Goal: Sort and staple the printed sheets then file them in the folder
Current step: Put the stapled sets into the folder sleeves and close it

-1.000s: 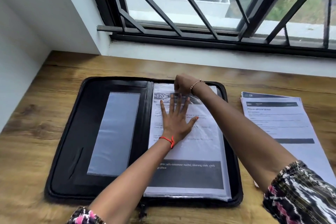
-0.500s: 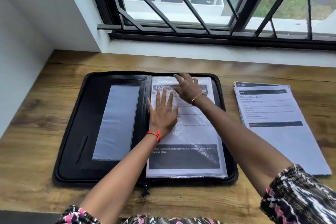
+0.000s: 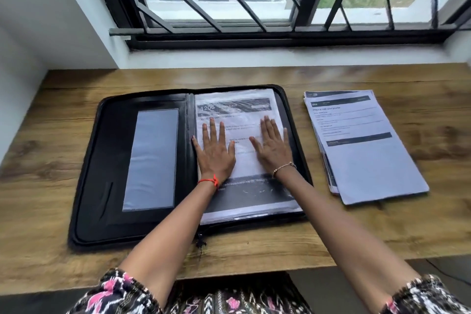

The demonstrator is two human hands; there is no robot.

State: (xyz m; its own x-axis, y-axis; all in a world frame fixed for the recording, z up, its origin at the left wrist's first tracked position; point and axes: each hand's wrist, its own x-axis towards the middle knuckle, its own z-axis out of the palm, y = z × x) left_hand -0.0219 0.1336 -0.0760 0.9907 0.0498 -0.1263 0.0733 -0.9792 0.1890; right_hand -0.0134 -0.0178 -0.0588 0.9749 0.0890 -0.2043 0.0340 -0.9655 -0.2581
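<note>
1. The brown wood-grain counter [image 3: 356, 232] is streaked with darker lines and knots.
2. The black zip-around folder [image 3: 114, 120] is black across its rim and inner panels.
3. The pale grey glossy plastic pocket [image 3: 153, 158] on its left panel has a faint bluish sheen.
4. The white printed sheet under a clear sleeve [image 3: 242, 160] carries a dark grey header band with pale figures and a wider dark band lower down.
5. The stack of white printed sheets [image 3: 369, 160] shows two black strips; its lower half is plain bluish white.
6. A thin red thread band [image 3: 209, 181] circles the left wrist, and a slim gold-toned bead bracelet [image 3: 284, 167] circles the right.
7. The patterned fabric sleeves [image 3: 114, 293] mix black and white with pink patches.
8. The black metal window frame [image 3: 280, 41] sits against a plain white wall [image 3: 63, 7].
</note>
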